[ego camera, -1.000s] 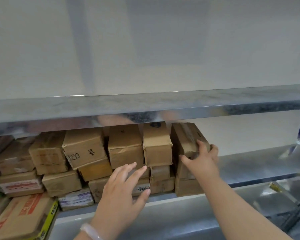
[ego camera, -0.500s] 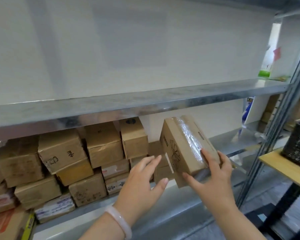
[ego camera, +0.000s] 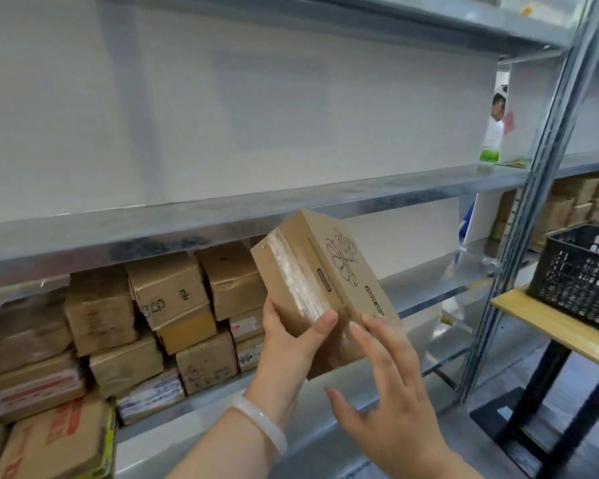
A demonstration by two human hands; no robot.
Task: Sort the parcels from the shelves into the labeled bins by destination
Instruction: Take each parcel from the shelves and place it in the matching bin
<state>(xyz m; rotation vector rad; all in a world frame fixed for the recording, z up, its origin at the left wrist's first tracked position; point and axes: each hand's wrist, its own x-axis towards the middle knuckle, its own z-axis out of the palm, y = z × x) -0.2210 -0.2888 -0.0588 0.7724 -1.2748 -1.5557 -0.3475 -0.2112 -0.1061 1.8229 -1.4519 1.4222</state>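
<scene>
- the left hand [ego camera: 291, 347] is raised at mid-view; a box [ego camera: 325, 267] is gripped at its lower end, with the thumb [ego camera: 320, 324] laid across the near face and the fingers hidden behind it.
- a pale bangle [ego camera: 261, 426] is worn on the left wrist; the bare left forearm [ego camera: 218, 447] is seen rising from the bottom edge.
- the right hand [ego camera: 391, 392] is held just right of and below the left, with its back to the camera, the fingers [ego camera: 377, 344] straight and spread, and the thumb stretched out to the left.
- its fingertips are seen at the box's lower right edge; whether they touch cannot be told.
</scene>
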